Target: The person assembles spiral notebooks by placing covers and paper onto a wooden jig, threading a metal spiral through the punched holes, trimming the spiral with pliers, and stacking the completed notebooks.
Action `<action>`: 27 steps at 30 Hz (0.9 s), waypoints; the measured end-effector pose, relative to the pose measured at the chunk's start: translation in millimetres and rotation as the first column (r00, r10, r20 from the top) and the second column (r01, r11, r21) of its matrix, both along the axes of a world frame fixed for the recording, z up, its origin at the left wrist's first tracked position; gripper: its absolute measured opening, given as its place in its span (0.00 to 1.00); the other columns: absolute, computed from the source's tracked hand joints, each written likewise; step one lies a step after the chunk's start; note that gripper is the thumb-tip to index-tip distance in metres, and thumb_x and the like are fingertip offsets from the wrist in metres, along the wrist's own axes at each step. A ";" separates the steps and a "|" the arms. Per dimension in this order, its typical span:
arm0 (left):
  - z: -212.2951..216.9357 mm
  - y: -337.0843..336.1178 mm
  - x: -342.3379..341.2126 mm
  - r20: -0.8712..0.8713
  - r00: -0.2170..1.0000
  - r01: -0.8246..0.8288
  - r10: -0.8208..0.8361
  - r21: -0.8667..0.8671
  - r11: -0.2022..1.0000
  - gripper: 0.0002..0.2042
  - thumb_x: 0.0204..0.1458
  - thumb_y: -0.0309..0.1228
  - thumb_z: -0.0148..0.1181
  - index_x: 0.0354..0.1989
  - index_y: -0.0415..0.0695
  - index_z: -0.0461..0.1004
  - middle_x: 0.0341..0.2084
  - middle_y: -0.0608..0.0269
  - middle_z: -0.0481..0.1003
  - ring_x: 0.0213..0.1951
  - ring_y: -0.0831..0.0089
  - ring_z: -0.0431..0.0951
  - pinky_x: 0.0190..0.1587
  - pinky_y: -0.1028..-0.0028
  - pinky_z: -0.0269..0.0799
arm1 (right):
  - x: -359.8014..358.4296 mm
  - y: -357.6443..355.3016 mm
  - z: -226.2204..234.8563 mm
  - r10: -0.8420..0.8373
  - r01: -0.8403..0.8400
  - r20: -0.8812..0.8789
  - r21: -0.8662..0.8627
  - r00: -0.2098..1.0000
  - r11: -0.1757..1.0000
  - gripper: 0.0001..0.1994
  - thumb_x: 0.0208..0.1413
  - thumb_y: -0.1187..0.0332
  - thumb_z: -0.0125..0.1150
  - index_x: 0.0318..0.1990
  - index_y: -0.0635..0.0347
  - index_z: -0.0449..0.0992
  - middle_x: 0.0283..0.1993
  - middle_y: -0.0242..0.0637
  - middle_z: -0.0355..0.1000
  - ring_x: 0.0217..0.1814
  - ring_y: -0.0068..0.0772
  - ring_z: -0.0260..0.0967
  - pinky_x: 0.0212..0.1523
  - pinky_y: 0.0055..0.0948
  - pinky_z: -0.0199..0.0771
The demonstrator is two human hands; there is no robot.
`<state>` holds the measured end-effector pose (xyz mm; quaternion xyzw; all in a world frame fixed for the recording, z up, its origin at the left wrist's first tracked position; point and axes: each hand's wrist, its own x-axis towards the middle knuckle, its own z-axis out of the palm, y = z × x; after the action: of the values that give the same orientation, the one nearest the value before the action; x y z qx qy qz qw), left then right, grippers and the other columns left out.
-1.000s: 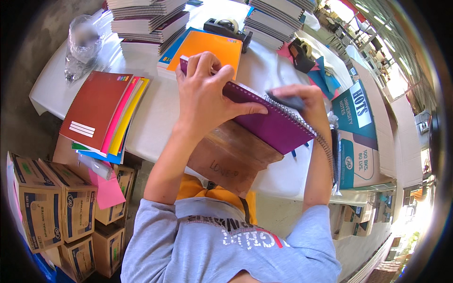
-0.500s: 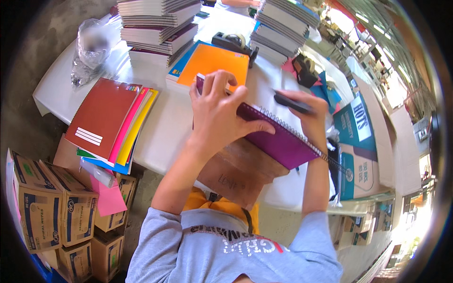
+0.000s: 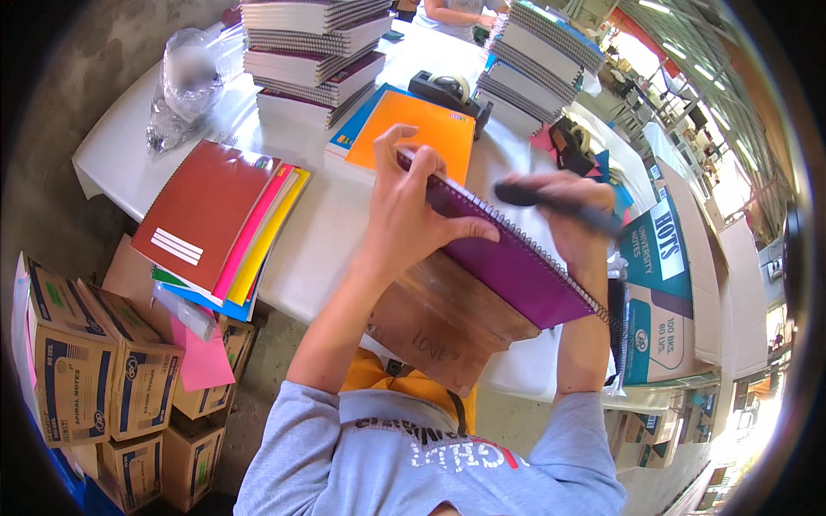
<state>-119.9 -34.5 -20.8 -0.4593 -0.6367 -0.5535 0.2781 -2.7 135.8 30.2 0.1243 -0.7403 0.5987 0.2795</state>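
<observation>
A purple spiral notebook (image 3: pixel 512 245) stands on edge, its wire coil along the top and its lower edge by a brown wooden stand (image 3: pixel 443 318). My left hand (image 3: pixel 409 206) grips the notebook near its far left end, thumb along the purple cover and fingers over the top. Above the right part of the coil, my right hand (image 3: pixel 572 202) is closed around a black-handled tool (image 3: pixel 529 196). Motion blurs the tool, so its kind is unclear. A loose tail of coil (image 3: pixel 615 318) sticks out past the notebook's near right end.
Left of me lies a fanned pile of coloured notebooks (image 3: pixel 211 215). An orange notebook (image 3: pixel 413 129) tops another pile, near a tape dispenser (image 3: pixel 447 90). Tall notebook stacks (image 3: pixel 314 64) stand behind. A printed carton (image 3: pixel 658 292) is at right; brown boxes (image 3: pixel 73 370) sit lower left.
The view has shifted, so the scene sits slightly further right. My right hand and the tool have turned, the tool now lying across the hand. My left hand still holds the notebook.
</observation>
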 end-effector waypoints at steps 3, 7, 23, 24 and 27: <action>-1.3 3.0 -5.8 0.192 0.977 0.081 -0.097 0.089 0.993 0.35 0.15 0.49 0.77 0.29 0.41 0.65 0.44 0.49 0.56 0.45 0.53 0.63 0.40 0.62 0.68 | -19.6 2.7 1.8 -0.217 0.104 0.183 0.486 0.959 0.868 0.17 0.41 0.85 0.56 0.40 0.61 0.78 0.38 0.38 0.77 0.39 0.27 0.74 0.43 0.23 0.71; -13.4 6.6 -20.4 0.152 0.985 0.077 -0.083 0.044 0.996 0.36 0.14 0.44 0.79 0.33 0.42 0.64 0.42 0.52 0.56 0.41 0.58 0.64 0.38 0.66 0.70 | -17.1 -7.1 7.8 -0.113 0.089 0.029 0.439 0.993 0.894 0.18 0.39 0.84 0.55 0.40 0.61 0.78 0.37 0.39 0.77 0.36 0.26 0.74 0.39 0.22 0.72; -13.5 -6.4 -30.5 0.491 0.838 0.242 -0.236 0.053 0.969 0.46 0.14 0.41 0.81 0.41 0.35 0.54 0.38 0.57 0.59 0.41 0.66 0.66 0.44 0.70 0.65 | -65.9 -24.2 11.1 -0.109 0.051 0.089 0.492 0.990 0.869 0.16 0.36 0.83 0.54 0.37 0.68 0.78 0.33 0.38 0.77 0.34 0.21 0.72 0.39 0.23 0.72; -12.3 -4.8 -29.9 0.478 0.842 0.255 -0.250 0.055 0.965 0.46 0.14 0.41 0.81 0.41 0.35 0.54 0.38 0.57 0.59 0.41 0.66 0.66 0.44 0.70 0.65 | -69.8 -19.1 13.6 -0.203 0.104 0.205 0.411 0.957 0.906 0.16 0.36 0.83 0.55 0.38 0.68 0.78 0.33 0.37 0.77 0.34 0.20 0.72 0.39 0.23 0.72; -23.6 -10.2 -34.4 0.485 0.809 0.335 -0.331 0.082 0.939 0.46 0.15 0.41 0.80 0.42 0.34 0.54 0.39 0.57 0.58 0.42 0.65 0.64 0.46 0.70 0.63 | -64.3 -47.4 11.0 0.041 -0.071 0.080 0.415 0.996 0.907 0.16 0.38 0.79 0.58 0.38 0.57 0.80 0.33 0.40 0.76 0.30 0.20 0.72 0.35 0.23 0.72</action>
<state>-154.3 -44.7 -44.4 -0.4084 -0.5979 -0.6897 0.0039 -67.0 88.4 41.2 0.1816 -0.8563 0.4386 0.2034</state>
